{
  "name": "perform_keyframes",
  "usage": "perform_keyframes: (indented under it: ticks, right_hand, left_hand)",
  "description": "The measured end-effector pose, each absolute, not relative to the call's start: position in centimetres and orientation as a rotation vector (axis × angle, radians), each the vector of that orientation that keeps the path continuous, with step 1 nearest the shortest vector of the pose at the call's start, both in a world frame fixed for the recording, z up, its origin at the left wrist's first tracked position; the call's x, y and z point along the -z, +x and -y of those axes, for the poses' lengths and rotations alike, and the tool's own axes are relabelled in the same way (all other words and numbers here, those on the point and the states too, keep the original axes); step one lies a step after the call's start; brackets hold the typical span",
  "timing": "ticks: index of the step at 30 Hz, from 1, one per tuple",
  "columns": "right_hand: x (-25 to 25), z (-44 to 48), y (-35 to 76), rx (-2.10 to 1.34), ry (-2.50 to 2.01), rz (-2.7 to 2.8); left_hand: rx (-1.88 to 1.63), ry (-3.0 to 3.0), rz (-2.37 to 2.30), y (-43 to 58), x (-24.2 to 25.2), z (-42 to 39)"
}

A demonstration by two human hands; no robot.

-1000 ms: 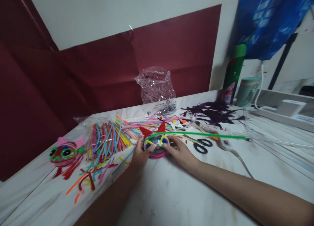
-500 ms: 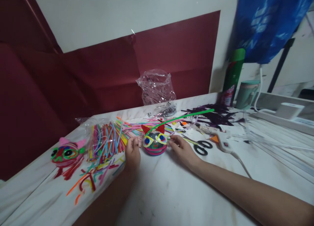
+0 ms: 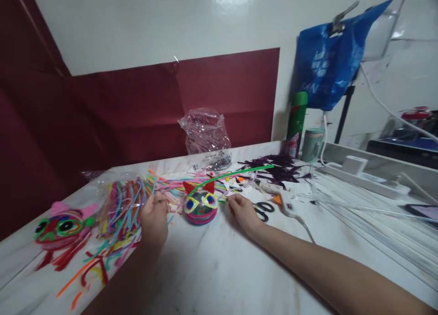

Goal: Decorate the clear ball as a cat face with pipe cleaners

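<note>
A craft ball decorated as a face [image 3: 200, 208] stands on the marble-patterned table, with red pipe-cleaner ears and blue, white and yellow eyes. From its top a long green pipe cleaner [image 3: 236, 172] slants out to the right. My left hand [image 3: 155, 219] is left of the ball and apart from it, fingers loosely bent and apart, beside a bundle of coloured pipe cleaners [image 3: 128, 203]. Just right of the ball is my right hand [image 3: 242, 212], fingertips drawn together; what they pinch, if anything, is unclear. Black-handled scissors [image 3: 263, 210] lie partly behind it.
Another face-shaped craft [image 3: 61, 228] sits at the left, near cut pipe-cleaner pieces [image 3: 94, 271]. A glue gun [image 3: 287, 205] with a cord lies to the right. Behind are a clear plastic bag [image 3: 207, 132], purple shreds [image 3: 277, 167], a green can [image 3: 297, 119], a mug [image 3: 312, 144] and a power strip [image 3: 369, 180].
My left hand has moved left, away from the ball. My right hand stays close to the ball's right side. The camera view has turned to the right.
</note>
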State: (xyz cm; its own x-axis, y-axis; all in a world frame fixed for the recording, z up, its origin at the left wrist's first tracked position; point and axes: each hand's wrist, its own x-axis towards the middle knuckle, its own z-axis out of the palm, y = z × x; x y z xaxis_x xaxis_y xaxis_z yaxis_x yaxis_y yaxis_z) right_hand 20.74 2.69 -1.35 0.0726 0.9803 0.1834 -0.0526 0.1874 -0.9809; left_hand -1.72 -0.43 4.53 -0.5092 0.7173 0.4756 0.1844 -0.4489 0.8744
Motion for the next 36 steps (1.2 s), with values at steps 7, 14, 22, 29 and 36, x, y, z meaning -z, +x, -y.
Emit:
perform_keyframes:
  ticks: [7, 14, 22, 29, 36]
  right_hand:
    - [2.1, -2.3, 20.8, -1.111, -1.051, 1.176]
    - [2.5, -1.9, 20.4, -1.221, -0.994, 1.164]
    - [2.4, -1.8, 20.3, -1.245, -0.981, 1.164]
    - [2.5, -1.6, 20.1, -1.217, -0.992, 1.165]
    - [2.8, -1.7, 20.3, -1.155, -1.001, 1.183]
  left_hand:
    - [-2.135, 1.138, -1.07, -3.1, -8.1, 1.6]
    - [-2.111, 1.139, -1.182, -7.3, -6.8, 2.5]
    - [-2.099, 1.146, -1.439, -10.2, -3.2, 2.2]
    - [-2.083, 1.18, -1.613, -11.3, -2.3, 2.5]
    - [-2.037, 1.25, -1.765, -12.0, -1.0, 1.7]
